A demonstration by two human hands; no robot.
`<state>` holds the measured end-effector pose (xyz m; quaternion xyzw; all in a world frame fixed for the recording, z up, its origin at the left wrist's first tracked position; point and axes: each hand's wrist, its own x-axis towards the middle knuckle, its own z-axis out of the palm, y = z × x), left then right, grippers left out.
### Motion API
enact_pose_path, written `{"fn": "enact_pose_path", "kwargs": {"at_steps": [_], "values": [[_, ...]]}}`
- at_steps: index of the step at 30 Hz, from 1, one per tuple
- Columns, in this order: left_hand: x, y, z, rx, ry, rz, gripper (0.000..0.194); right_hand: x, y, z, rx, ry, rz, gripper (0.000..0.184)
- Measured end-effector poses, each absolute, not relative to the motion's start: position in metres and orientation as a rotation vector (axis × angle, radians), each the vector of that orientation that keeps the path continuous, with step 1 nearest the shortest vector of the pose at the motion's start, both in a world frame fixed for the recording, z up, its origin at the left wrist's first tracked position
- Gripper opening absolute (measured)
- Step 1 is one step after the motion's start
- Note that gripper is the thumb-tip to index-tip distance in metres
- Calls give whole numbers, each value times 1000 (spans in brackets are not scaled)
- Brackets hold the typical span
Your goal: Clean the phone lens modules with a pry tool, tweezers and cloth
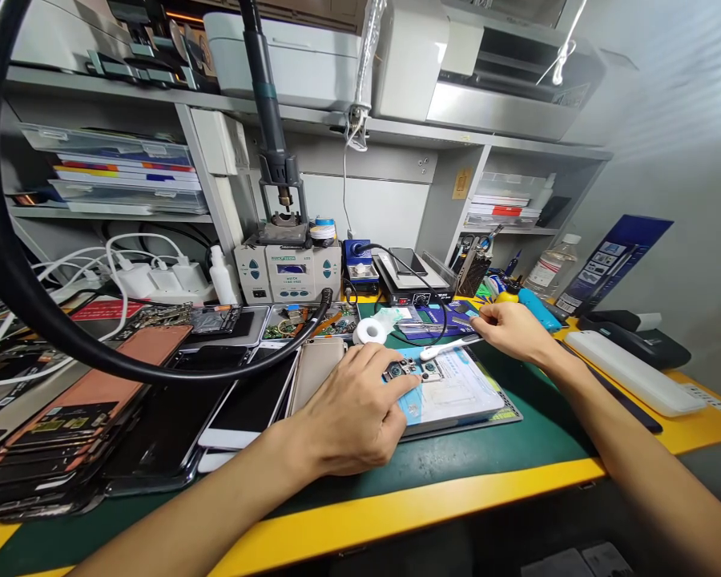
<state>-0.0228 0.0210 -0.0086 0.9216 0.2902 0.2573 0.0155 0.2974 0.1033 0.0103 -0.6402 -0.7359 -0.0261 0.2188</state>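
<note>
My left hand [352, 413] rests on the green mat, its fingertips pressed on a small camera module [398, 370] lying on a light blue sheet [457, 390]. A second small module [431, 369] sits just to the right of it. My right hand [508, 328] is closed around the handle of a white brush-like tool [448, 347], whose tip points left toward the modules. The sheet lies on a dark board on the mat.
Stacks of phones and screens [96, 417] fill the left of the bench. A rework station [288, 272] with its black hose [12, 264], a tape roll [369, 330], a hot plate [412, 276], a bottle [549, 268] and a white case [630, 369] stand around. The yellow bench edge [433, 501] runs in front.
</note>
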Motion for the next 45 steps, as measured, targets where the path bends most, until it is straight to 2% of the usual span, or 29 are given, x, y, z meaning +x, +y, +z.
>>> {"fn": "enact_pose_path", "kwargs": {"at_steps": [45], "values": [[-22, 21, -12, 2857, 901, 798, 43, 296, 103, 12, -1809, -2037, -77, 39]]}}
